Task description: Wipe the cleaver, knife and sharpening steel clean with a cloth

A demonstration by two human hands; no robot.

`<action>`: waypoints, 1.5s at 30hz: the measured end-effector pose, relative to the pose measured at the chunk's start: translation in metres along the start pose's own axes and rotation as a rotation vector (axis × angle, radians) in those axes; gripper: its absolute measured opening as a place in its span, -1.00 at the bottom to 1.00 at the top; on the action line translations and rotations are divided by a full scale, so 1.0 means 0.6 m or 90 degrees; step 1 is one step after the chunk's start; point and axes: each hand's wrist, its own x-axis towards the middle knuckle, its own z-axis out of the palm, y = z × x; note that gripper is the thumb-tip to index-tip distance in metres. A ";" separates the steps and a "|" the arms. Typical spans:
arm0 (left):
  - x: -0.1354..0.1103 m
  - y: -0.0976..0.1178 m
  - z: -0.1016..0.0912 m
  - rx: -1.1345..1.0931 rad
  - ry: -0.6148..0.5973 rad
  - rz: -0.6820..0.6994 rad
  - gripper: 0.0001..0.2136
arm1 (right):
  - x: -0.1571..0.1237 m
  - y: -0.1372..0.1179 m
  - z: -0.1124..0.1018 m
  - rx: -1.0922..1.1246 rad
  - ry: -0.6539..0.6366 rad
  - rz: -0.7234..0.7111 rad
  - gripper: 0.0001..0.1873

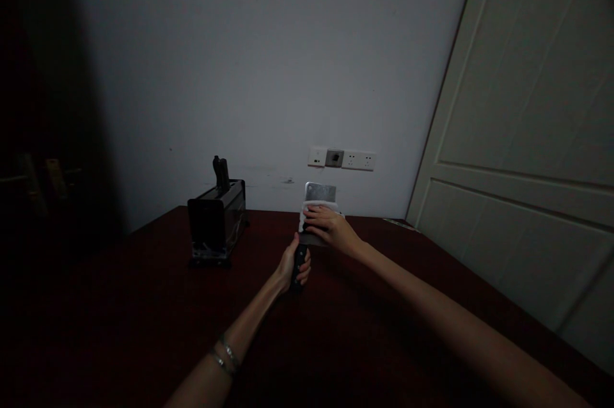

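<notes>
My left hand (291, 262) is wrapped round the black riveted handle of a cleaver (320, 192), whose broad metal blade points up and away from me. A white cloth (303, 215) lies across the middle of the blade. With its fingers pressed on the cloth, my right hand (330, 224) holds it against the blade face. The blade's top end shows above the cloth, and a strip of metal shows below it near the handle. Part of the cloth is hidden under my right fingers.
On the dark red table (268, 344), to the left, stands a knife block (211, 226) with black handles (221, 172) sticking out of its top. Wall sockets (359, 160) sit on the pale wall behind. A panelled white door (518, 139) borders the table on the right.
</notes>
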 end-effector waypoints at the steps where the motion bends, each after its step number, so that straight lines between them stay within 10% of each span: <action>1: 0.000 -0.001 0.001 0.003 0.002 -0.001 -0.42 | 0.007 0.009 -0.003 -0.006 0.026 0.019 -0.79; 11: 0.003 -0.006 0.001 0.016 0.013 0.010 -0.41 | -0.017 -0.009 0.005 -0.004 -0.063 -0.074 -0.72; 18: 0.004 -0.013 0.003 0.038 0.024 -0.022 -0.42 | 0.017 0.048 -0.016 -0.060 0.054 0.009 -0.75; 25: 0.005 -0.015 0.000 0.066 0.043 0.004 -0.43 | -0.025 -0.003 0.000 -0.029 -0.094 -0.103 -0.68; 33: 0.006 -0.025 0.002 0.085 0.048 -0.030 -0.43 | 0.030 0.059 -0.024 -0.055 0.066 0.028 -0.75; 45: -0.002 -0.010 0.009 0.007 0.020 0.011 -0.43 | -0.023 -0.005 -0.001 -0.019 -0.005 -0.037 -0.73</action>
